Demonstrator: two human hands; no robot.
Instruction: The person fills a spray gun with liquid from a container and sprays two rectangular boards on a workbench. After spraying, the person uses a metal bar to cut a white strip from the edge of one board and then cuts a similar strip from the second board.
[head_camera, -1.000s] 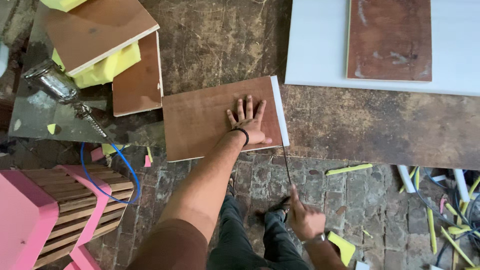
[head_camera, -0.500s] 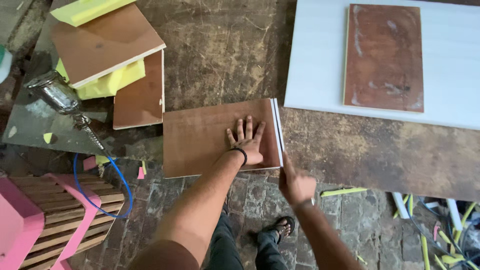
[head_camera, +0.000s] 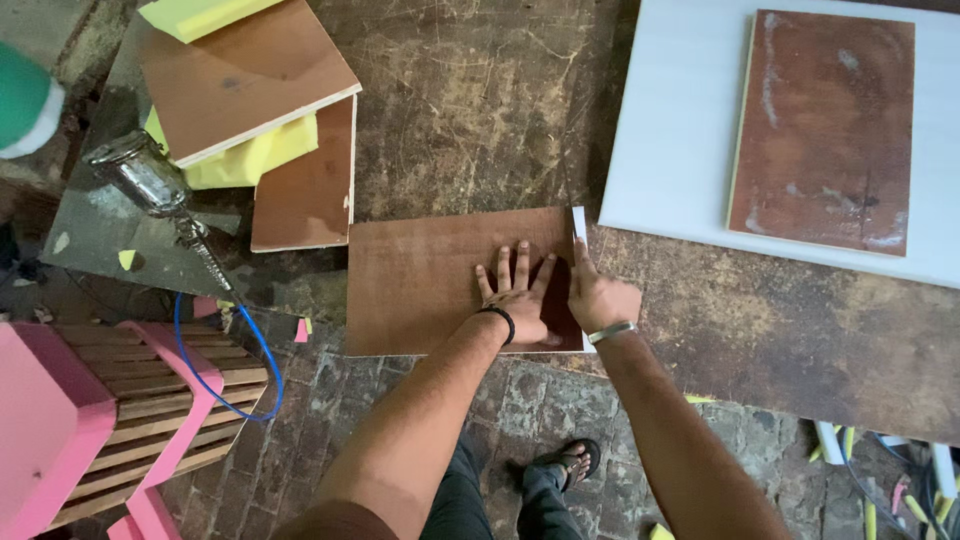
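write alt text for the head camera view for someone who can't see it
A person's left hand presses flat on a brown rectangular plywood board on a scuffed dark worktable, while the right hand works along the board's white right edge. A metal spray gun and yellow foam blocks lie to the left.

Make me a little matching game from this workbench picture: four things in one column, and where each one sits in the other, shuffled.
Things:
1. left hand
2. right hand
3. spray gun
4. reddish-brown board

Places:
A. lying on the white sheet at the far right
B. at the right edge of the brown plywood panel, by its white strip
C. spread flat on top of that panel
D. on the bench's left side, a blue hose looping down near it

Pairs: 1-C, 2-B, 3-D, 4-A
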